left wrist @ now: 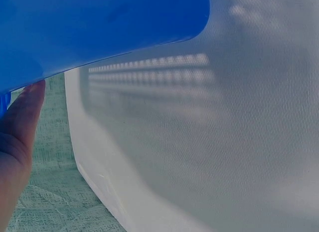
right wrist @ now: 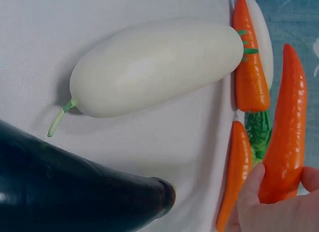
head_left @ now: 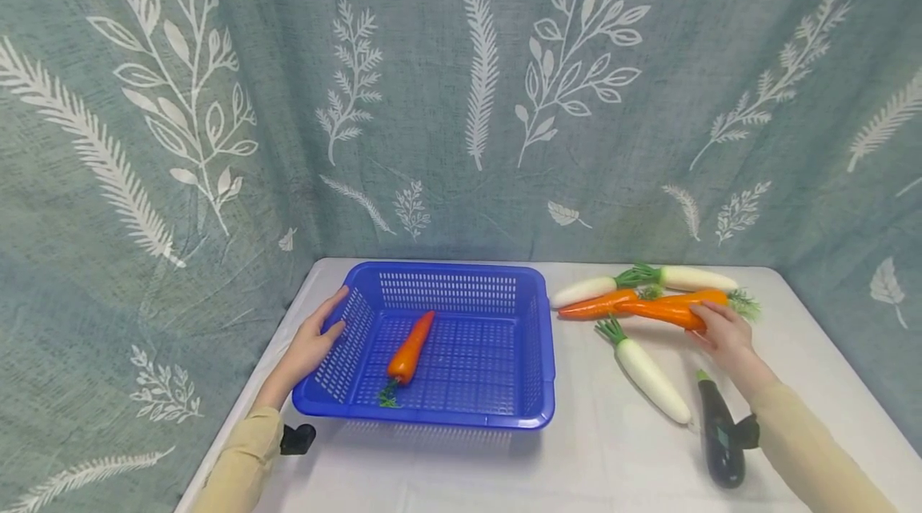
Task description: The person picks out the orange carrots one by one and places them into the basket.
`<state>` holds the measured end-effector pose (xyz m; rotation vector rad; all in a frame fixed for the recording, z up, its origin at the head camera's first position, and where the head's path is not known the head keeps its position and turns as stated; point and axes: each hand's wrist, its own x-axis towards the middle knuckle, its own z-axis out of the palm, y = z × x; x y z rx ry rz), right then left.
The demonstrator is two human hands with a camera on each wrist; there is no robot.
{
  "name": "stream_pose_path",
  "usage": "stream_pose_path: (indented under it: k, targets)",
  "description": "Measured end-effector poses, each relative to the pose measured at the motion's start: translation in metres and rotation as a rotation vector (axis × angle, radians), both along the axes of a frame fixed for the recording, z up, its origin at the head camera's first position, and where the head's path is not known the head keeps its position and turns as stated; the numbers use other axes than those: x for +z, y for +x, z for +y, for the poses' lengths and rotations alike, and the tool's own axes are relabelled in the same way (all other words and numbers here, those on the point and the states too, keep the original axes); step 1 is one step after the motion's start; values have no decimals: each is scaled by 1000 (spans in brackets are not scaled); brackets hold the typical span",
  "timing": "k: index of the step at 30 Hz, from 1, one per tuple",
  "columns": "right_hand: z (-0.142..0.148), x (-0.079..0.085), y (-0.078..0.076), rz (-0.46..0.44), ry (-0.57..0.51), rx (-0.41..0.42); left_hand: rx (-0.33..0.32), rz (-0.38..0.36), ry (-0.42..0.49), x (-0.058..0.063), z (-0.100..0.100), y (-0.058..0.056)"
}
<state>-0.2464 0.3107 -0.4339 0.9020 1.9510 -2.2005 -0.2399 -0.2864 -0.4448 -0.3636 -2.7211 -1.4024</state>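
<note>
Two hands work apart: the right hand curls round a carrot lying crosswise on the surface, while the left hand rests relaxed against the blue basket. That basket sits well leftward, the carrot's long axis pointing toward it.

The basket is bright blue with a pierced grid pattern, and the carrot in it is orange with a green top. The carrots at centre right are orange, the radishes white with green tops. The eggplant at lower right is glossy black-purple. The table is white. The curtain is grey-teal with white leaf prints. Both sleeves are beige.
</note>
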Motion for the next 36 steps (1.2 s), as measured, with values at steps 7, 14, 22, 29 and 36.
stream_pose_path:
  k: [7,14,22,29,36]
  targets:
    - [-2,5,-2,26,-23,20,-3,11,-3,-2,0,-1]
    - [-9,9,-3,88,-130,34,-3,13,-1,-2,0,-1]
    - [-14,10,-2,110,-246,73,2,16,4,-2,-1,0]
    - [-20,11,0,121,-299,121,0,21,-6,-1,-1,0]
    - [-33,12,5,119,-312,181,7,18,-25,-2,-2,1]
